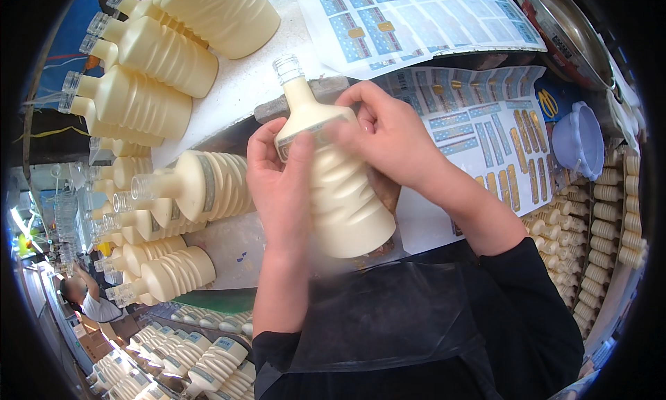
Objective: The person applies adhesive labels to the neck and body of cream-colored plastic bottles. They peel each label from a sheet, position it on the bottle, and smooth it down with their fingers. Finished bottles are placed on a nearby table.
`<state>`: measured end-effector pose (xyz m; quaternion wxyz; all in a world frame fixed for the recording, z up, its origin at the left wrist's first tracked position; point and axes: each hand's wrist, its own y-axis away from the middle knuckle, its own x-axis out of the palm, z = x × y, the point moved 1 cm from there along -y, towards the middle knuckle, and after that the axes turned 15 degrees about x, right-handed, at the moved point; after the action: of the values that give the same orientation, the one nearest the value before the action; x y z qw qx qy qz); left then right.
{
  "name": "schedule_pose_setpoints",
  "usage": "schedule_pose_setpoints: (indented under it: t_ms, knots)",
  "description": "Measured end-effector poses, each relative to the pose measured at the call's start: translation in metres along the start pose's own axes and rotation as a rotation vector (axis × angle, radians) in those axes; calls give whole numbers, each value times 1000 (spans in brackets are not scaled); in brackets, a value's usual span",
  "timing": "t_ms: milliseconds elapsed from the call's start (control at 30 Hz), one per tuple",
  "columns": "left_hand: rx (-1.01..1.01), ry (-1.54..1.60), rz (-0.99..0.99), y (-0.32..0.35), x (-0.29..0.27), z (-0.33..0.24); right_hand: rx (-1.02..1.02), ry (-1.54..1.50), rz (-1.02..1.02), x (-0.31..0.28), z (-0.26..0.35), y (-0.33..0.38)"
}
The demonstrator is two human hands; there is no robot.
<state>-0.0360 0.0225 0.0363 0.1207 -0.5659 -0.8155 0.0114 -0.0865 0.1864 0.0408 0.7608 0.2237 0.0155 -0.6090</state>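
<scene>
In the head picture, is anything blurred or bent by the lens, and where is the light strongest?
Head view: the left hand and right hand on the cream bottle show slight motion blur at the fingers; the label sheets curve toward the rim from fisheye distortion; corners are black; the brightest glare sits at the far left edge.

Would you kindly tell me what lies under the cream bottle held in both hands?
Under the cream bottle a white tabletop and label sheets show; directly beneath, the bottle, left hand and right hand hide it.
</scene>
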Motion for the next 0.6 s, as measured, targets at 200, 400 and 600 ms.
schedule_pose_setpoints:
  t_ms: [200,400,600]
  knots:
    - [-4,-3,-5,1,0,0,-18,-61,103,-4,-10,-8]
    - [0,9,-12,1,0,1,27,-261,165,3,-21,-8]
    - [-8,8,-14,1,1,-1,14,-114,97,2,-15,-5]
